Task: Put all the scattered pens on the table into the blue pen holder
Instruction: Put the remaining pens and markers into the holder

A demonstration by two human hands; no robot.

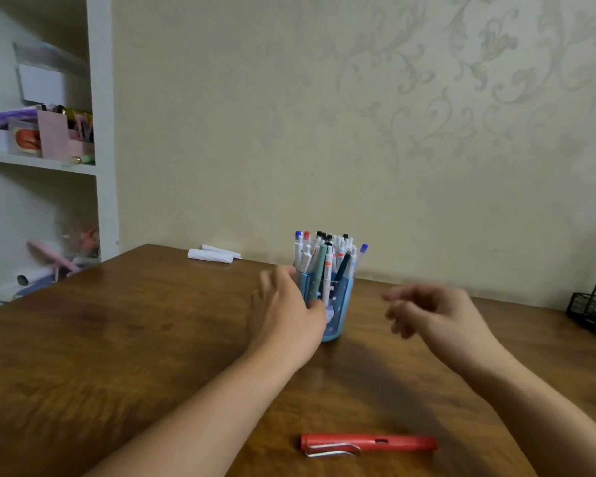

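Observation:
The blue pen holder [338,304] stands upright near the middle of the wooden table [117,339], packed with several pens [324,253], mostly white ones with coloured caps. My left hand [286,311] rests against the holder's left side, fingers wrapped around it. My right hand [434,311] hovers to the right of the holder, blurred, fingers loosely curled and holding nothing. A red pen with a metal clip [369,444] lies flat on the table near the front edge, between my forearms.
Two white paper rolls [214,254] lie at the table's back edge by the wall. A black wire basket [590,311] sits at the far right. A white shelf unit [49,139] with boxes and clutter stands to the left.

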